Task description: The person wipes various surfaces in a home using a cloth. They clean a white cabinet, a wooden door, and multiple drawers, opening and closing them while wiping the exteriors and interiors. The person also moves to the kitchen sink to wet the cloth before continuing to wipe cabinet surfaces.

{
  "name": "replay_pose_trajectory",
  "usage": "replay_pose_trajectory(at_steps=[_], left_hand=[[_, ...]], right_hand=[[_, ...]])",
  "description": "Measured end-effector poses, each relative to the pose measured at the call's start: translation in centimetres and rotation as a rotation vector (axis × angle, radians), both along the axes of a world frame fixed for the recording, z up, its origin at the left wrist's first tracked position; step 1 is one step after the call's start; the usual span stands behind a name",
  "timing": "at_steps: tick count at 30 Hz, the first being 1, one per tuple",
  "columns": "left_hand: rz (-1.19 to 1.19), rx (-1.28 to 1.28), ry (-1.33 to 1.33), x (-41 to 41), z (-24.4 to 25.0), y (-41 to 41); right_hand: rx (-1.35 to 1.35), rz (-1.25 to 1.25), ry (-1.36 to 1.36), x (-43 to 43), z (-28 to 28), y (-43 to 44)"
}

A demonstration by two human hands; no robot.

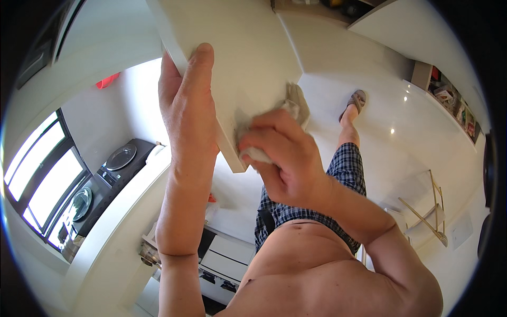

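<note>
A white panel [237,51], apparently a cabinet door, stretches from the top of the view down to a corner in front of me. My left hand [190,91] grips its left edge, thumb flat on the broad face and fingers behind. Close to that lower corner, my right hand [289,158] presses a bunched, pale greyish cloth [299,105] against the face. Part of the cloth shows between thumb and fingers, and a loose fold hangs out past the knuckles. Dark smudges or shadow lie on the panel beside my right fingertips.
Left, beyond a white ledge [122,206], a black cooktop [142,148] with a round pan lid [121,157] sits below a window [51,158]. Right, a low open shelf [455,99] holds packages. A gold-legged stand [435,214] is on the pale floor [380,130]. White drawers [223,257] are below.
</note>
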State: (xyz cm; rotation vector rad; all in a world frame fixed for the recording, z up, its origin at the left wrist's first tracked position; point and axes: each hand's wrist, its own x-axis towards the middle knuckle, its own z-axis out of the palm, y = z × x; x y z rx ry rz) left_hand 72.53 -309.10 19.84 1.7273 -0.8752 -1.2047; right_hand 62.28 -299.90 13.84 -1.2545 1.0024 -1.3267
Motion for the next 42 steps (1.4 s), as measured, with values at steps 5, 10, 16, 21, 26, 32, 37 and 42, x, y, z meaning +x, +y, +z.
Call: replay_pose_trajectory(at_steps=[5, 10, 16, 21, 26, 32, 37, 42], left_hand=[[0.014, 0.046, 0.000, 0.3, 0.1, 0.4], [-0.018, -0.035, 0.057, 0.3, -0.3, 0.1], [0.047, 0.013, 0.035, 0.3, 0.0, 0.6], [-0.038, -0.058, 0.054, 1.1, -0.6, 0.3], [0.003, -0.011, -0.006, 0.7, -0.4, 0.4], [0.045, -0.001, 0.009, 0.6, -0.6, 0.0], [0.005, 0.006, -0.025, 0.4, -0.5, 0.5], [0.019, -0.046, 0.007, 0.1, -1.2, 0.1]], right_hand=[[0.006, -0.013, 0.028, 0.1, -0.4, -0.8], [0.012, 0.001, -0.010, 0.2, 0.1, -1.4], [0.013, -0.010, -0.021, 0.1, 1.0, 0.5], [-0.032, -0.067, -0.013, 0.8, 0.3, -2.2], [0.025, -0.012, -0.027, -0.1, 0.9, 0.1], [-0.033, -0.014, -0.003, -0.1, 0.1, 0.7], [0.011, -0.020, -0.013, 0.0, 0.0, -1.4], [0.074, 0.015, -0.044, -1.1, 0.0, 1.4]])
